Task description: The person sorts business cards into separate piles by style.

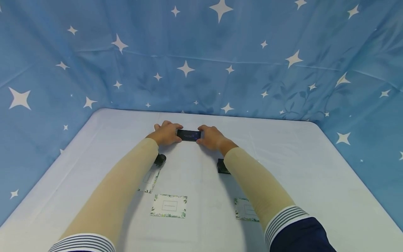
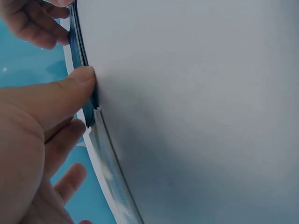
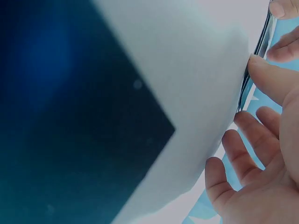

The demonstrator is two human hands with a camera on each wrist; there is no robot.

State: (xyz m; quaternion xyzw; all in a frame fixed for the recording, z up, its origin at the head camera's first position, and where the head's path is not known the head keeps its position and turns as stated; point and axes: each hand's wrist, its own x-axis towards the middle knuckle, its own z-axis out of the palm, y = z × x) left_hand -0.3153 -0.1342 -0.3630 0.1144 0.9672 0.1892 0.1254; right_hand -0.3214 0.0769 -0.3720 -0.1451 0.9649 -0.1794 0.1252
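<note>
A dark, flat phone (image 1: 189,135) with faint marks on its face is held near the table's far edge, long side crosswise. My left hand (image 1: 165,133) pinches its left end between thumb and fingers. At the right end, my right hand (image 1: 211,137) pinches it the same way. The left wrist view shows the phone (image 2: 75,42) edge-on, the left thumb (image 2: 81,77) pressing its near face. From the right wrist, the right hand (image 3: 266,154) has its thumb on the thin edge of the phone (image 3: 262,39), other fingers spread behind.
Leaf-bordered white cards (image 1: 169,205) lie on the white tabletop (image 1: 201,231), one partly under each forearm. A black rounded object (image 1: 161,159) is by the left forearm. A black box-like item (image 1: 223,166) is half hidden by the right one. Behind hangs a blue star-patterned curtain (image 1: 201,87).
</note>
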